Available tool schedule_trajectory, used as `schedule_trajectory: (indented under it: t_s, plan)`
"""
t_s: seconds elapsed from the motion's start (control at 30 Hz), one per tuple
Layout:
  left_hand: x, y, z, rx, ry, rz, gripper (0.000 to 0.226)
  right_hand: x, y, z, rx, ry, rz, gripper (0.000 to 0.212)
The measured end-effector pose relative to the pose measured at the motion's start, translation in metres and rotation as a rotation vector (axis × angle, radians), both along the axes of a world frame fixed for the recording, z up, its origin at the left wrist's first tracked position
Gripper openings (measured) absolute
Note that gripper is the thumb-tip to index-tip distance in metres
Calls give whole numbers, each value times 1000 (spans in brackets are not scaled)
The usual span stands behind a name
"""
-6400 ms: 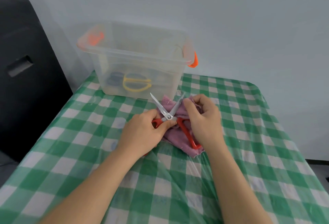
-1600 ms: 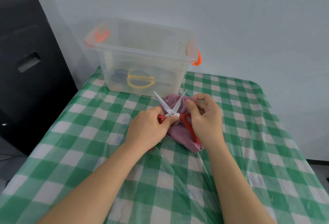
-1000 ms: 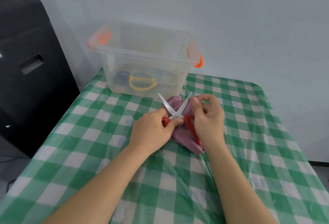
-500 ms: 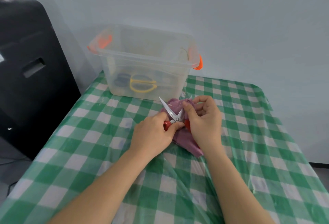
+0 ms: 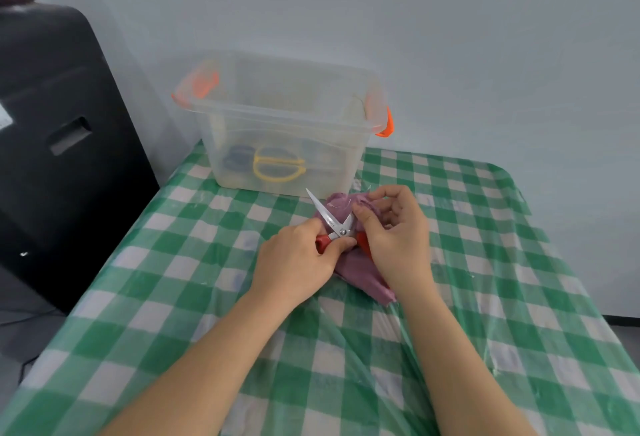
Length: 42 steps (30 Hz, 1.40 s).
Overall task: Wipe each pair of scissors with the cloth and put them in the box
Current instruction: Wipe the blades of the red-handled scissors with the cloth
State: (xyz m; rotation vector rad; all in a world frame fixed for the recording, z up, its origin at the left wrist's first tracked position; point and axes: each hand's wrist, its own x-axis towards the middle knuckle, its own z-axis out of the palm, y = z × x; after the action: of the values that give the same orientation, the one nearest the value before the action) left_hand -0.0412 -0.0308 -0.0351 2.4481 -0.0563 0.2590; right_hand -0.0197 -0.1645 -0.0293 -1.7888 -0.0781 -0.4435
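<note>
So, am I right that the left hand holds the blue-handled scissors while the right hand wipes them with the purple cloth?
Not quite: the head view shows the scissors in the left hand have red handles. The right hand does work the purple cloth against them.

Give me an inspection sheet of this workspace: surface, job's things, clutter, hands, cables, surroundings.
Surface: table under a green-checked cloth with a clear plastic cover.
Job's things: red scissors, blades open, lying on the purple cloth; clear box with orange latches behind them, yellow scissors and a dark pair inside.
Clutter: nothing seen.
Hands: left hand grips the red handle; right hand pinches the purple cloth against one blade.
Cables: a thin one on the floor, far left.
Surroundings: pale wall behind; black case at left.
</note>
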Motion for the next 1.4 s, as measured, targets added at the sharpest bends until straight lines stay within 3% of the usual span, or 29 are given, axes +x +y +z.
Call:
schedule_trajectory:
  t_s: [0.27, 0.47, 0.63, 0.87, 0.97, 1.13, 1.27, 1.4]
  plan:
    - [0, -4, -5, 36, -39, -16, 43, 3, 4, -4, -17, -56, -150, 16]
    - [1, 0, 1, -28, -8, -2, 39, 3, -8, 0, 156, 66, -24, 12]
    - [0, -1, 1, -38, 25, 12, 37, -1, -4, 0, 34, 13, 88, 18]
    - [0, -5, -3, 27, -20, -4, 44, 1, 4, -5, -85, -30, -140, 24]
    - [0, -6, -4, 27, -15, -8, 45, 3, 5, -5, -65, -8, -176, 21]
    - [2, -2, -3, -6, -6, 7, 45, 3, -7, 0, 113, 63, -56, 16]
    - [2, -1, -4, 10, 6, 12, 46, 1, -6, -2, 81, 54, 59, 19]
    - [0, -3, -3, 55, -2, -9, 44, 1, -2, -7, 7, -9, -50, 26]
